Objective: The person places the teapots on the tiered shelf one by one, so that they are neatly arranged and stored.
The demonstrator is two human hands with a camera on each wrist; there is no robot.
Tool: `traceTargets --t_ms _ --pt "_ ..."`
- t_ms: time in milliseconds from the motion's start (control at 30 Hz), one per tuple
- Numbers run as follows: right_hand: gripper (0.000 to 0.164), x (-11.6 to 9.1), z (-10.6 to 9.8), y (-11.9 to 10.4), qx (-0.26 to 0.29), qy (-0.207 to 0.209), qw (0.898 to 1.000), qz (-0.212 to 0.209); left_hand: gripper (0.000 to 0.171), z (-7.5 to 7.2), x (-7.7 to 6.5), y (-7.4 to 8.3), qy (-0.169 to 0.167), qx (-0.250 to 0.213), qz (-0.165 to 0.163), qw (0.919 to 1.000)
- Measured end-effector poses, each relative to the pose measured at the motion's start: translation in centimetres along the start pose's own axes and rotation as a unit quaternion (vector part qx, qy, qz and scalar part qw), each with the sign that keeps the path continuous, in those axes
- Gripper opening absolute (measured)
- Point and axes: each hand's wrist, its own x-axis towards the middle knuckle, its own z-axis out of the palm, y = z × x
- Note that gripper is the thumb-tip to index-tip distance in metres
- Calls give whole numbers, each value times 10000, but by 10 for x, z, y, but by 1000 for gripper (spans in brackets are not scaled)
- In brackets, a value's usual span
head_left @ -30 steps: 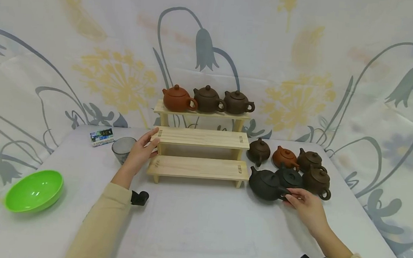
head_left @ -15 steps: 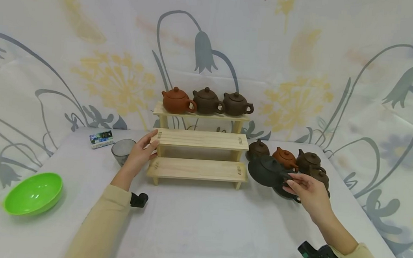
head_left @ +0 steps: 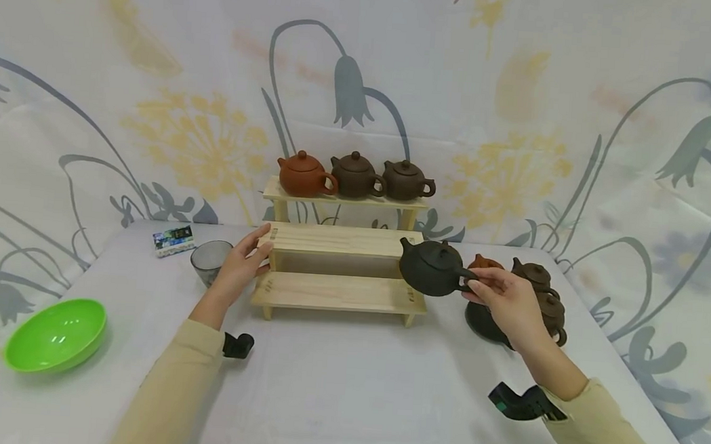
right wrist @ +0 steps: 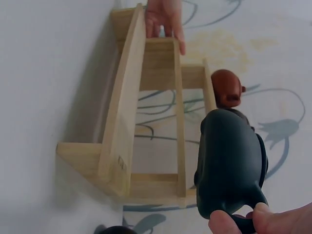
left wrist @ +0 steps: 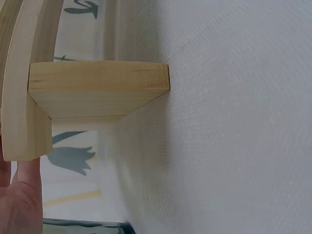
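We see the black pot held in the air at the right end of the shelf, its spout pointing left. The right hand has its handle pinched between thumb and fingers, nearly closed. The left hand holds the left end of the shelf's middle board, fingers only slightly bent. On the shelf's top board we find a red pot and two brown pots. Right of the shelf, more pots stand close together on the table, partly hidden by the right hand. Left of the shelf we see a glass, a small box and, farther out, a green bowl.
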Motion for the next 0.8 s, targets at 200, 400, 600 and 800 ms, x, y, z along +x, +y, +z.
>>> traceTargets --t_ms 200,400,600,800 --pt "30 12 14 -7 25 -22 9999 -160 56 1 0 0 -45 -36 36 10000" --pt "28 25 35 -12 -94 -74 9996 -256 57 -1 -1 0 36 90 44 9999" --pt "27 38 55 -18 98 -189 9995 -215 57 -1 1 -1 44 44 31 10000" --pt "26 50 74 -23 119 -264 9993 -232 54 0 1 0 17 -19 12 10000"
